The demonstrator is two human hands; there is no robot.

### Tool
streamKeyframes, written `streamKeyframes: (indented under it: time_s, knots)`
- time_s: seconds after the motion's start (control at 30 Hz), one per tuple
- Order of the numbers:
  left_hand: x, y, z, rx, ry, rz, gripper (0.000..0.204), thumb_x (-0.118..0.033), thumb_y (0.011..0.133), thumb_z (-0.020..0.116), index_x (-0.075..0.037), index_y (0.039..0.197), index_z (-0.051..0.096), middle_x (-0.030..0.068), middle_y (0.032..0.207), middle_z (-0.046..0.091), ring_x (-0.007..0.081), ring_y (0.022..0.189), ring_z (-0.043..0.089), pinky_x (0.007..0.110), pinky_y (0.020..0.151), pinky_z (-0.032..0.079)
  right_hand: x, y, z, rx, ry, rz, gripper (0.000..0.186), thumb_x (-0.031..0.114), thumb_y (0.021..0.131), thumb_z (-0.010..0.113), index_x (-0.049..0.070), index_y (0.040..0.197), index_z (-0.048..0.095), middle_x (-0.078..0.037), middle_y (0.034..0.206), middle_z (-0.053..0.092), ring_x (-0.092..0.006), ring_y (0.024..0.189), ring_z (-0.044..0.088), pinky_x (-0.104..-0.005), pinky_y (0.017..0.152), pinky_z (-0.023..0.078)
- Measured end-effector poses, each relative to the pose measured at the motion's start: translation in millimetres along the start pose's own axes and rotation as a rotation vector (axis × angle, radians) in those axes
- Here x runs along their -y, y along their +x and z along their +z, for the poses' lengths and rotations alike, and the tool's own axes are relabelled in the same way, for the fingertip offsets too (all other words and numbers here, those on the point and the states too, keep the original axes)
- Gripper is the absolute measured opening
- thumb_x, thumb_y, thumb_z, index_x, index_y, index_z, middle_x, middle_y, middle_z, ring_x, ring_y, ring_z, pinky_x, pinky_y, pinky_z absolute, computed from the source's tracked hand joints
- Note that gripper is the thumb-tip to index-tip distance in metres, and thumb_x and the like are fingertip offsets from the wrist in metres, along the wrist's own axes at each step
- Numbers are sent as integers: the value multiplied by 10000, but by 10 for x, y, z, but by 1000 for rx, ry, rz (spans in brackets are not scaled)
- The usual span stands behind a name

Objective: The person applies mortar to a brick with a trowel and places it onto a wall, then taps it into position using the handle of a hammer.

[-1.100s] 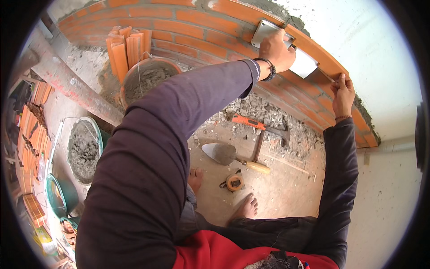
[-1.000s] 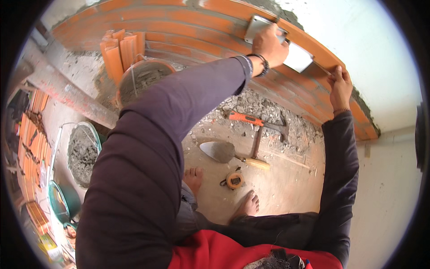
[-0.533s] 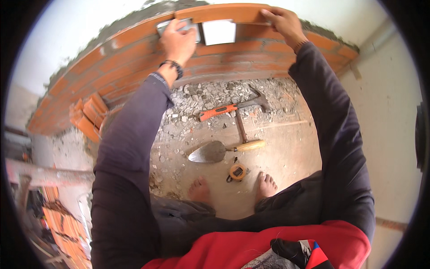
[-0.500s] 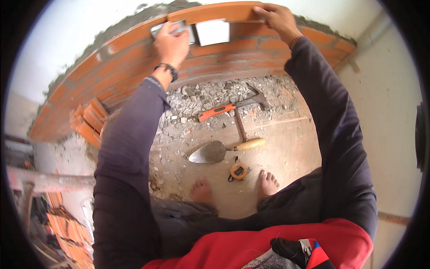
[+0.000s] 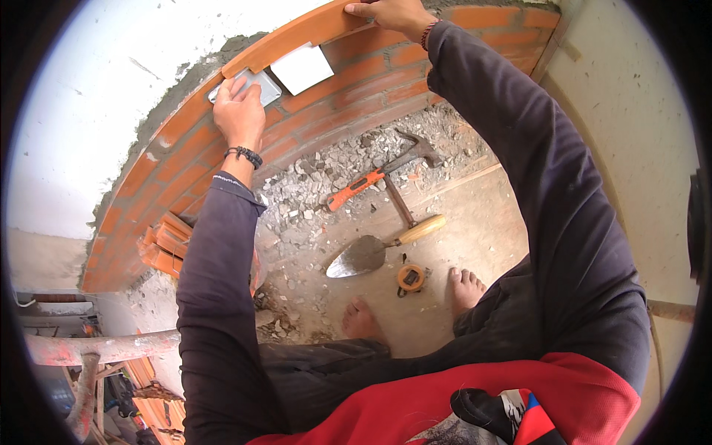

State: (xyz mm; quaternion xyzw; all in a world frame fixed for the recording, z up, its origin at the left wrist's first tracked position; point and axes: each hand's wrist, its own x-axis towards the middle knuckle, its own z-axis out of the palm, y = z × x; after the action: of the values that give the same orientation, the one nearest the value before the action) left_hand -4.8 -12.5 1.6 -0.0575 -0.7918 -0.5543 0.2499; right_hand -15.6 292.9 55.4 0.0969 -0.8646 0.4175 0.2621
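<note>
A long, flat orange strip (image 5: pixel 289 38), like a thin brick or board, lies along the top of a low brick wall (image 5: pixel 356 78). My right hand (image 5: pixel 389 16) pinches its upper edge toward the right, thumb along the near face. Below the strip's left end, my left hand (image 5: pixel 239 115) curls its fingers over a grey rectangular plate (image 5: pixel 268 90) with a shiny rim and covers its left part. My left fingertips also come close to the strip's end. Beside the grey plate, a white rectangular plate (image 5: pixel 302 69) sits against the bricks under the strip.
Rubble (image 5: pixel 311 182) lines the wall's foot. An orange-handled hammer (image 5: pixel 363 187), a trowel (image 5: pixel 363 256) and a yellow tape measure (image 5: pixel 411 278) lie on the floor before my bare feet. Bricks (image 5: pixel 167 241) are stacked at left, near a stained pole (image 5: pixel 111 347). Wet mortar (image 5: pixel 167 104) edges the wall.
The whole view has swung, so the wall and both hands appear farther left and tilted. Both hands keep their places on the strip and the grey plate.
</note>
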Motion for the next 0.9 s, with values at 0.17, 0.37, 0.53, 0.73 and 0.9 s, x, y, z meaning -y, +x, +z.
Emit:
streamKeyframes:
  time_s: [0.17, 0.37, 0.53, 0.73, 0.9]
  knots:
    - [-60, -13, 33, 0, 30, 5, 568, -87, 857, 684, 110, 1344, 468, 195, 1261, 627, 234, 1096, 643, 319, 889, 526, -88, 53, 9, -17, -21, -18, 409, 341, 839, 748, -36, 998, 732, -212, 945, 730, -327, 894, 706, -401, 804, 542]
    - [-78, -33, 14, 11, 63, 9, 493, -45, 892, 635, 100, 1339, 487, 181, 1271, 626, 204, 1116, 634, 297, 937, 493, -85, 20, 41, -11, -19, -10, 409, 349, 852, 743, -22, 1024, 729, -183, 941, 727, -287, 882, 698, -376, 785, 539]
    - [-87, -31, -25, 35, 126, 13, 476, -17, 892, 594, 62, 1351, 499, 151, 1273, 639, 187, 1111, 636, 284, 907, 496, -71, 8, 21, 4, -30, 12, 413, 361, 864, 736, -8, 1049, 727, -147, 927, 723, -243, 859, 688, -348, 759, 535]
    - [123, 41, -138, 48, 226, 87, 480, -29, 878, 579, 52, 1346, 506, 139, 1264, 653, 195, 1055, 669, 291, 838, 532, -45, 51, 96, 51, -26, 31, 419, 377, 878, 729, 10, 1079, 724, -105, 910, 717, -191, 831, 676, -314, 728, 530]
    - [6, -64, -8, -8, 263, 122, 564, -88, 827, 631, 40, 1359, 496, 143, 1221, 674, 207, 947, 705, 317, 812, 553, -83, 64, 70, 80, -30, 79, 423, 389, 889, 722, 25, 1104, 721, -70, 896, 713, -147, 808, 666, -285, 702, 526]
